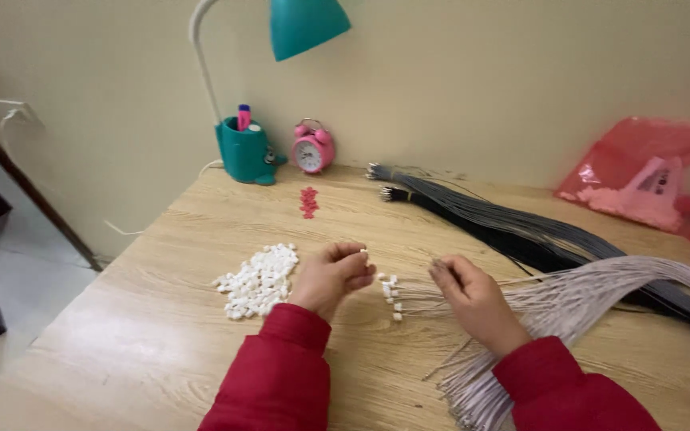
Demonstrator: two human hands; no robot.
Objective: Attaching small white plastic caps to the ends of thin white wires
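While my left hand (331, 277) hovers just right of the heap of small white connector housings (259, 280), its fingertips are pinched on a single white housing (364, 254), held up above the wooden table (121, 343). Behind that heap, near the wall, stand a teal desk lamp (307, 24) with its pen-holder base (244, 152), a pink alarm clock (312, 149) and a small scatter of red housings (308, 202).

Between my hands lie a few thin white wires whose ends already wear white housings (391, 290), fanned out on the wood; those look finished to me. My right hand (473, 299) has its fingers curled in narrowly around the next thin wire; the wire itself is too fine to make out clearly in the pinch.

Further right, the thick bundle of white wires (584, 299) runs under my right wrist and off the table edge, and most of it seems bare-ended, so I judge the work barely started: a handful capped, very many left. Behind it lie grey and black wire bundles (513, 227), untouched, and a pink plastic bag (640, 172) rests against the wall at the far right.
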